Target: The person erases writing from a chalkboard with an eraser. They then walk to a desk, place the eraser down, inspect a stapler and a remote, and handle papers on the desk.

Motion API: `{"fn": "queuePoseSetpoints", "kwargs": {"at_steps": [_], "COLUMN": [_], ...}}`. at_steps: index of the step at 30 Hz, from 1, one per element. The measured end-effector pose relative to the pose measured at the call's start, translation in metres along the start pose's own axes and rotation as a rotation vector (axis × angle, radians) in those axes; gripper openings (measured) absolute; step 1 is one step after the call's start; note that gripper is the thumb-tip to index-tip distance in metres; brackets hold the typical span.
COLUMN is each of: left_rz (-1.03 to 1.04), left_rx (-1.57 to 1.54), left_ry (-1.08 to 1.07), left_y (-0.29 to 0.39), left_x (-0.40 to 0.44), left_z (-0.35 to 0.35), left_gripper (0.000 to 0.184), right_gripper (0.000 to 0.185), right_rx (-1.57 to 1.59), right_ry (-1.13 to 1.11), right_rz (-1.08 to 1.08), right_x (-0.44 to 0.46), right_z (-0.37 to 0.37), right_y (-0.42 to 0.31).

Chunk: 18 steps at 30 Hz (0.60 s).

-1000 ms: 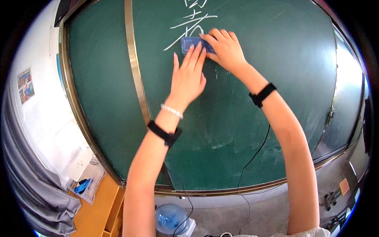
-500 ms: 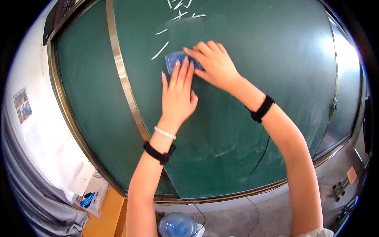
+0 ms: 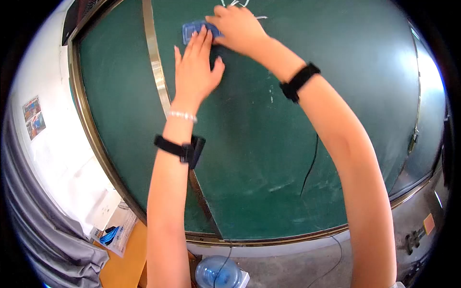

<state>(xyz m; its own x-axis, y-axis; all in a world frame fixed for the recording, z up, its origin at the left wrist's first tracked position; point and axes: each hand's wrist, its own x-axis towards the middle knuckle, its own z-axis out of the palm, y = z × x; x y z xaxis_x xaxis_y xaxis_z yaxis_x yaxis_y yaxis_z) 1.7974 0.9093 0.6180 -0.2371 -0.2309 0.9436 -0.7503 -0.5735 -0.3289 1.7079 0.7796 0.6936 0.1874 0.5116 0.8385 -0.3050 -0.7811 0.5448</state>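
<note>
Green chalkboard in metal frame being lit from right; gray curtain hanging at left, wooden desk standing below. Blue eraser being pressed to board's upper part, beside metal strip. Eraser's right end being gripped by right hand, fingers bent; lower edge being covered by fingertips of left hand, fingers slightly spread, thumb apart. Chalk strokes being partly hidden behind right hand. Water jug standing beneath board.
</note>
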Motion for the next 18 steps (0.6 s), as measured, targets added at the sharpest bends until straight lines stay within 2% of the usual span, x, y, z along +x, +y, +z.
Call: {"fn": "queuePoseSetpoints", "kwargs": {"at_steps": [2,3,4,7,8,9,11,13,15,16,17,18], "left_rz": [-0.028,-0.046,-0.057,-0.091,-0.103,-0.099,-0.098,-0.110,-0.128,-0.122,-0.121,-0.119], "left_rx": [-0.059,-0.088,-0.109,-0.144,-0.149,-0.136,-0.105,-0.045,-0.045,-0.013,-0.002,0.005], "left_ry": [-0.077,-0.129,-0.163,-0.263,-0.294,-0.285,-0.275,-0.269,-0.237,-0.242,-0.262,-0.285], "left_y": [0.009,0.016,0.023,0.042,0.044,0.044,0.041,0.030,0.020,0.015,0.011,0.009], "left_x": [-0.039,-0.061,-0.086,-0.129,-0.131,-0.128,-0.122,-0.115,-0.114,-0.117,-0.120,-0.125], "left_z": [-0.011,-0.018,-0.021,-0.030,-0.030,-0.030,-0.035,-0.034,-0.031,-0.026,-0.022,-0.018], "left_gripper": [0.066,0.067,0.068,0.070,0.070,0.070,0.069,0.070,0.073,0.081,0.083,0.085], "right_gripper": [0.060,0.049,0.049,0.056,0.061,0.066,0.055,0.049,0.041,0.041,0.058,0.059], "right_rx": [0.098,0.113,0.139,0.156,0.137,0.120,-0.011,-0.114,-0.185,-0.127,-0.284,-0.273], "right_ry": [0.042,0.093,0.056,0.076,0.015,-0.039,0.118,0.027,0.091,0.149,0.066,0.053], "right_rz": [-0.052,-0.077,-0.082,-0.142,-0.106,-0.073,0.011,0.222,0.599,0.654,0.604,0.573], "right_x": [-0.034,-0.052,-0.067,-0.093,-0.090,-0.080,-0.053,-0.031,-0.029,-0.036,-0.038,-0.039], "right_z": [0.000,0.000,-0.001,0.000,-0.002,-0.006,-0.003,-0.029,-0.052,-0.052,-0.023,-0.023], "right_y": [-0.023,-0.036,-0.048,-0.059,-0.053,-0.043,0.002,0.059,0.120,0.134,0.172,0.164]}}
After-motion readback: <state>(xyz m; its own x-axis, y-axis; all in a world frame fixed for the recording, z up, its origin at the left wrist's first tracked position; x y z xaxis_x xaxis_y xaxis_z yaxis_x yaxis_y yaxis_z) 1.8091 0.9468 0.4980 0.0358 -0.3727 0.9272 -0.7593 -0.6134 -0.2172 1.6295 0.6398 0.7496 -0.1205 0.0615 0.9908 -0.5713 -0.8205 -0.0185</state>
